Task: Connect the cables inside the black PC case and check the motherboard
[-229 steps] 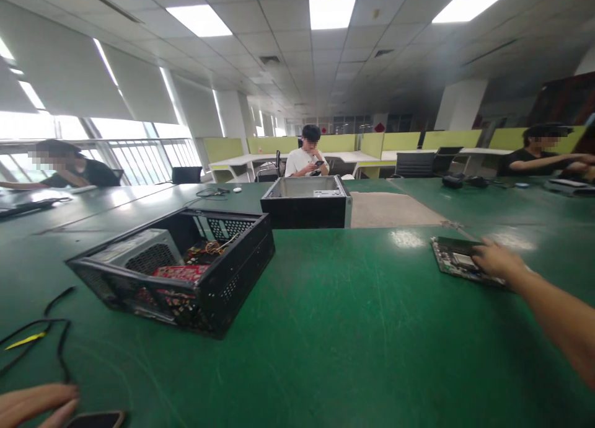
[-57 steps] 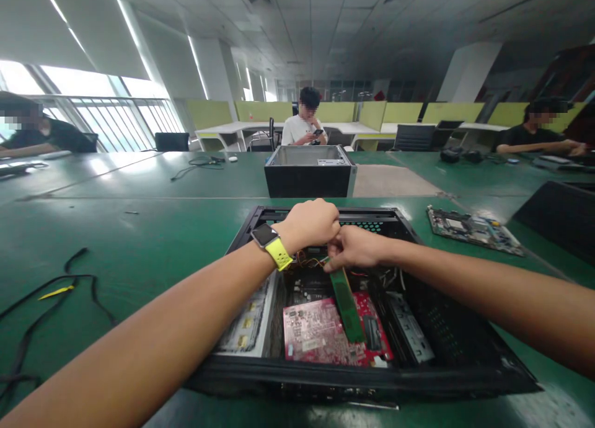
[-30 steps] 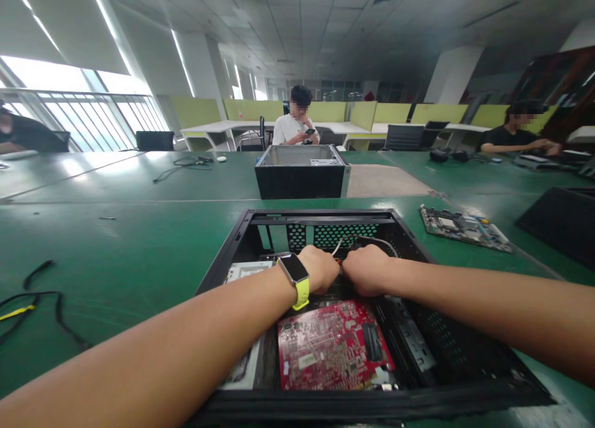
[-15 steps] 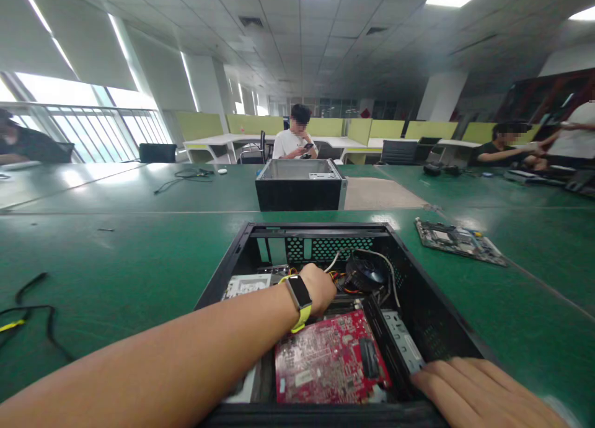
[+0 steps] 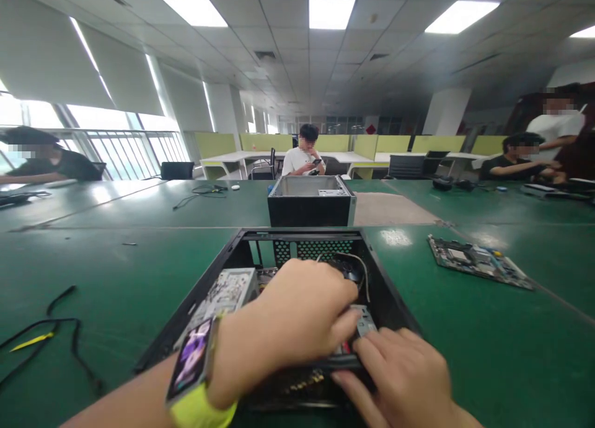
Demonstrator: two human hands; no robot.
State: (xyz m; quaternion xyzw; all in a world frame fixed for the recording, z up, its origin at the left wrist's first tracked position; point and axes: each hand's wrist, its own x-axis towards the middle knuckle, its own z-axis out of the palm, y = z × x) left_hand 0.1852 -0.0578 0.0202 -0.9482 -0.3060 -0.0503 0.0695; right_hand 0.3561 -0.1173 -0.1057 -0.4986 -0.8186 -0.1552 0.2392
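Note:
In front of me lies an open black computer case (image 5: pixel 395 298), its inside facing up. My left hand (image 5: pixel 297 310), with a yellow-strapped watch at the wrist, is over the middle of the case. Its fingers are curled; what they hold, if anything, is hidden. My right hand (image 5: pixel 400 372) is closed around the near rim, thumb outside and fingers on the inner side. Between the hands only a sliver of the red circuit board (image 5: pixel 344 347) shows. A silver power supply box (image 5: pixel 227 291) sits at the case's left, and a dark fan (image 5: pixel 348 268) is partly covered.
Farther back stands a second open case (image 5: pixel 310 211). A bare motherboard (image 5: pixel 478 260) rests to the right on the green table (image 5: pixel 465 353). Black cables (image 5: pixel 60 322) lie at left, more cables (image 5: pixel 204 192) behind. Several people are around the tables, one person (image 5: pixel 302 155) straight ahead.
My left hand has come nearer, from the case's inner middle to above the red board. My right hand has moved left along the near rim, thumb now outside. The view has tilted up.

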